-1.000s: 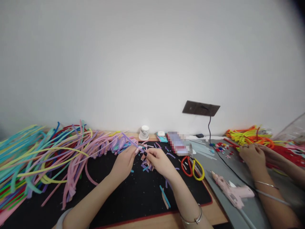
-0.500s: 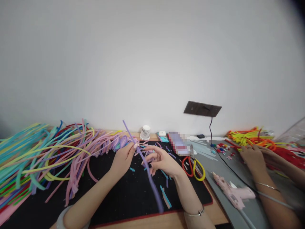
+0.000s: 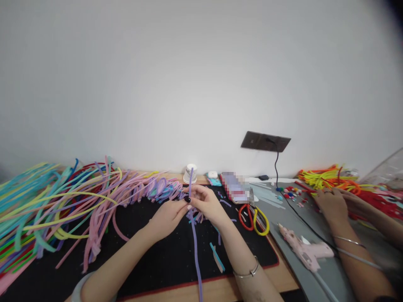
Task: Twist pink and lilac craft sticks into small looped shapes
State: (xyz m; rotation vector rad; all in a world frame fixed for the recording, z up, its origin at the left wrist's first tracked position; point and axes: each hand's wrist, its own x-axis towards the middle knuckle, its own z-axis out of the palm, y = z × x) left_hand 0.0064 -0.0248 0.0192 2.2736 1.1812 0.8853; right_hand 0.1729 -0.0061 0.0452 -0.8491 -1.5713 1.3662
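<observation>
You are working over a black mat point(image 3: 163, 260) whose near middle is lying mostly bare, giving your left hand point(image 3: 166, 216) room to draw back toward you. To your left, a sprawling heap of pipe cleaners point(image 3: 63, 201) is crowding the mat's edge and spilling onto it. Short cut scraps point(image 3: 217, 256) are littering the mat beside your right hand point(image 3: 206, 203). Farther right, scissors point(image 3: 254, 219) are lying at the mat's border, and a pink glue gun point(image 3: 305, 251) with its black cord point(image 3: 296, 212) is blocking the grey sheet. A co-worker's hands point(image 3: 333, 203) are occupying the far right. A small cup point(image 3: 190, 173) is standing near the wall.
</observation>
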